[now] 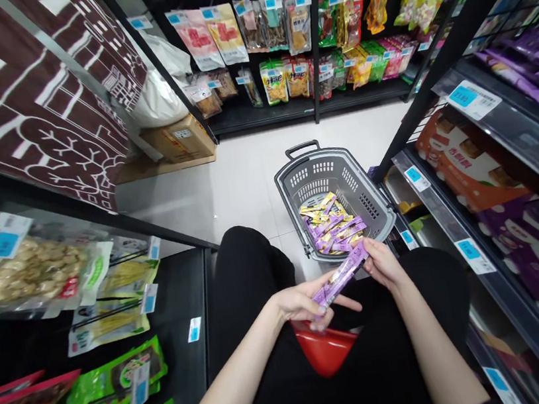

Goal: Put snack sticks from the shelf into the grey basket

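Between my hands is a long, narrow purple snack packet, held at a slant over my lap. My left hand grips its lower end between thumb and fingers, with some fingers stretched out beneath. At the upper end, my right hand pinches the packet's corner. Just beyond stands a grey shopping basket on the floor, its black handle folded to the far side. Several purple and yellow stick packets lie heaped at its near end. Below my left hand a red, smooth object shows between my legs; its kind I cannot tell.
Shelves with hanging snack bags face me across the pale tiled floor. A left rack carries bagged foods; a right shelf holds purple packets and large bags. A cardboard box sits at the back left, under white plastic bags.
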Tool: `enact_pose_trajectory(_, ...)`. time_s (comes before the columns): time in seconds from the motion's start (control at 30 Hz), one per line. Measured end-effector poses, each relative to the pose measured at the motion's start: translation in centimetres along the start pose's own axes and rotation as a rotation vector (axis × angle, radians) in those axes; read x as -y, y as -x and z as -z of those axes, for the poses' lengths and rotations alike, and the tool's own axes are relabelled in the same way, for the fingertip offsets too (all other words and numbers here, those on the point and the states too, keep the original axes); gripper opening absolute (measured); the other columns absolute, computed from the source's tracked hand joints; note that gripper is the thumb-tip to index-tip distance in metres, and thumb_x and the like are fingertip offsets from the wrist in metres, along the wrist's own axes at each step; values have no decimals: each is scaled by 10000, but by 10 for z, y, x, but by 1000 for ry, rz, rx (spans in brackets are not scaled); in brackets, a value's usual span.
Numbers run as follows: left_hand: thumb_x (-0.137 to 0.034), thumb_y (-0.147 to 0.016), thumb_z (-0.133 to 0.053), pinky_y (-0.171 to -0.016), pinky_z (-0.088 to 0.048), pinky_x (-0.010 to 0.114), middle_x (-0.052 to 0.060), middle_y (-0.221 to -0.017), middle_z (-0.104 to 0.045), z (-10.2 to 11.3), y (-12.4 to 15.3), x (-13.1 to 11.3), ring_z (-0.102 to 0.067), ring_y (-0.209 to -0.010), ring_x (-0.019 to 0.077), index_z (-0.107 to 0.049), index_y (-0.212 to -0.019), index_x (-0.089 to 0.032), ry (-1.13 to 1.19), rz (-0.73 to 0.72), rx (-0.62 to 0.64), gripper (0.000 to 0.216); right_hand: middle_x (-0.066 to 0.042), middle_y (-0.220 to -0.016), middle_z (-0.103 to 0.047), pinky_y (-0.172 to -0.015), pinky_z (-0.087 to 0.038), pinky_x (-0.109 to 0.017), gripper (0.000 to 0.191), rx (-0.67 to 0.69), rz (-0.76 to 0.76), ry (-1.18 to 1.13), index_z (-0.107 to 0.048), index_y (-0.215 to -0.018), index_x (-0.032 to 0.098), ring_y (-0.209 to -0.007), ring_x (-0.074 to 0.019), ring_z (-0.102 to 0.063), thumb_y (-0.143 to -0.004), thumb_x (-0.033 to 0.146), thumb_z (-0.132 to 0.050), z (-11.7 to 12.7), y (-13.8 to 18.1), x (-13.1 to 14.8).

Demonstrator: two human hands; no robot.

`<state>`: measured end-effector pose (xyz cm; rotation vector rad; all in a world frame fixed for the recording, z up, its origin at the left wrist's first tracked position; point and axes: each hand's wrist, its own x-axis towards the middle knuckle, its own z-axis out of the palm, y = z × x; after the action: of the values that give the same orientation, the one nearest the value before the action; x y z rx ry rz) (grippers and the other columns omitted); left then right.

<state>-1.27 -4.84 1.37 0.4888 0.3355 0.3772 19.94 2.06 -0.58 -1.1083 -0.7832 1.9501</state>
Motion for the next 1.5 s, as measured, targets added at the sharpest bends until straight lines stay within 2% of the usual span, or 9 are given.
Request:
enact_pose_trajectory(0.1, -462, -720, -636, -372, -224, 180, 134, -868, -668, 7, -2, 4, -401, -429, 55, -308, -1345, -144, 17, 38, 62, 774, 56, -447, -508, -286, -294, -129, 349, 39, 47, -9, -646, -823, 171, -302, -42, -418, -697, 495, -679, 12, 2, 3)
enact_pose_trajectory(0.27, -653, -768, -418, -372, -149, 194, -25, -534, -414, 15, -7, 7, -251, -407, 49, -585, -1001, -36, -14, 134, -77, 681, 24, -553, -593, -311, -245, -142, 315, 93, 126, -15, -673, -792, 193, -320, -21, -378, -659, 475, -720, 26, 4, 9)
enact_pose_trajectory(0.5, -538, -578, -707, -460, -342, 205, -17, -618, -498, 11, -14, 8, -427, -499, 70, -596, -800, -114, -217, 78, -456, 491, -33, -737, -650, -430, -353, -192, 319, 141, 235, 93, -688, -728, 195, -491, -78, -486, -678, 510, -681, 27, 7, 15)
enact_pose_trajectory(0.7, -444, -521, -749, -552, -365, 225, -24, -570, -565, 18, -20, 9, -480, -534, 92, -657, -702, -103, -451, 4, -771, 397, -60, -900, -680, -754, -474, -298, 251, -48, 282, 530, -690, -840, 179, -874, -202, -606, -662, 355, -716, 30, -3, 12)
enact_pose_trajectory(0.8, -393, -499, -755, -550, -346, 218, -31, -543, -587, 24, -20, 10, -481, -533, 98, -690, -674, -110, -568, 1, -880, 339, -51, -815, -689, -730, -506, -348, 420, -112, 169, 519, -663, -969, 161, -787, -215, -636, -592, 328, -745, 34, -9, 4)
enact_pose_trajectory(0.97, -344, -494, -757, -519, -313, 206, -35, -503, -595, 28, -17, 11, -486, -519, 101, -713, -639, -123, -677, 21, -995, 269, -43, -758, -692, -707, -521, -327, 425, -165, 133, 420, -663, -955, 144, -727, -189, -644, -555, 253, -758, 36, -8, 4)
enact_pose_trajectory(1.2, -288, -447, -786, -517, -375, 204, -11, -501, -634, 36, -17, 17, -546, -514, 124, -725, -616, -123, -577, 23, -985, 243, -70, -851, -704, -736, -521, -327, 373, -145, 173, 350, -684, -875, 155, -759, -190, -649, -522, 223, -786, 40, -9, 4)
enact_pose_trajectory(1.4, -276, -524, -743, -696, -494, 231, 34, -721, -709, 42, -6, 11, -636, -705, 157, -718, -769, -137, -391, -181, -1135, 282, -114, -868, -699, -748, -521, -337, 376, -521, 307, 325, -656, -903, 128, -821, -223, -656, -571, 297, -702, 51, -30, -14)
enact_pose_trajectory(1.5, -310, -531, -741, -715, -509, 234, 51, -707, -695, 39, 1, -3, -640, -688, 145, -684, -675, -138, -335, -275, -1228, 231, -134, -843, -695, -710, -523, -333, 317, -650, 370, 420, -650, -883, 109, -821, -237, -658, -638, 305, -607, 45, -38, -4)
